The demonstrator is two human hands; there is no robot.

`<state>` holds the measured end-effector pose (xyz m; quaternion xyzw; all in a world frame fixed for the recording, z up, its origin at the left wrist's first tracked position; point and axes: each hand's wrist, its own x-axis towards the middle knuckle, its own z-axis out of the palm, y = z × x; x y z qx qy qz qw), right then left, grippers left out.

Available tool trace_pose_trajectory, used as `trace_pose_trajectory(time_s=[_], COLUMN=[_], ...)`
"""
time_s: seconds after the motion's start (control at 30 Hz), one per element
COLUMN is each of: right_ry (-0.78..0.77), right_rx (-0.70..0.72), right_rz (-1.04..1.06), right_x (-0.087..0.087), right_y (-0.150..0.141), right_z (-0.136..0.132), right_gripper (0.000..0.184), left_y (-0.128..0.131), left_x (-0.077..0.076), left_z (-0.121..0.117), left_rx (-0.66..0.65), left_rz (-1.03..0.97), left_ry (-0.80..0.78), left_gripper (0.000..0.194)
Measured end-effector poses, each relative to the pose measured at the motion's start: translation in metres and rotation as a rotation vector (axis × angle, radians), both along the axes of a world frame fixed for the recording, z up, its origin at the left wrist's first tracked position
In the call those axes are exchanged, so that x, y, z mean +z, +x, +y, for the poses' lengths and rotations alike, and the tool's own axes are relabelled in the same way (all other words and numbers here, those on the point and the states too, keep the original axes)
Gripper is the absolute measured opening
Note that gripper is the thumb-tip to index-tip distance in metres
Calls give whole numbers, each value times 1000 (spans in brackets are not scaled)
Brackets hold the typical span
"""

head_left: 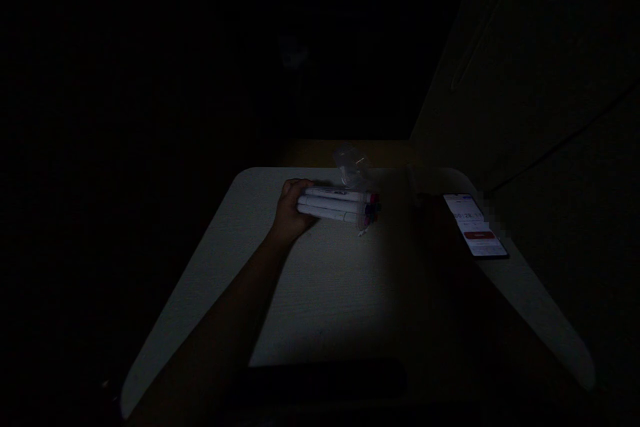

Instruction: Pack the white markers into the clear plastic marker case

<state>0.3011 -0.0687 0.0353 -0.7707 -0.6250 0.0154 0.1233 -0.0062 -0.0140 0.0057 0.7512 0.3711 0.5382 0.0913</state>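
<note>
My left hand (291, 210) is closed around one end of a clear case of white markers (333, 205), just above the tabletop. The markers lie sideways, and their coloured caps, pink, purple and dark ones among them, point right. Behind the case is a clear plastic lid (353, 163) near the table's far edge. My right hand (433, 213) is a dark shape in shadow, between the markers and a lit phone. Its fingers cannot be made out, nor whether it holds anything.
The phone (475, 225) lies on the right side of the pale table (320, 300), its screen showing a timer and a red button. A wall (550, 113) with a dark cable runs along the right. Beyond the table it is nearly black.
</note>
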Motion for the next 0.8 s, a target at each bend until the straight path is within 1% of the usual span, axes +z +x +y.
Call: trace_pose_trajectory(time_s=[0.17,0.33,0.5,0.6,0.7,0.8], right_ry=[23,104,265,374,418,492], right_rx=[-47,-55,-18,3,-10,-1], right_rz=[38,77,96,100,114,197], right_x=[-3,7,17,18,18,17], right_y=[6,2,2,6,10,9], right_z=[3,-2,-8,-10,-10,-12], right_gripper=[41,40,36,34,33,31], left_y=[-1,-2,-1,-1,-1,-1], left_x=[-1,-1,-1,-1,-1,-1], left_z=[1,2,1,0,0,1], left_rx=[8,11,16,26,31,17], left_rz=[21,28,11,15,25,16], left_ry=[17,18,-7,-21,-29,-5], left_gripper=[50,49,50,52,52,50])
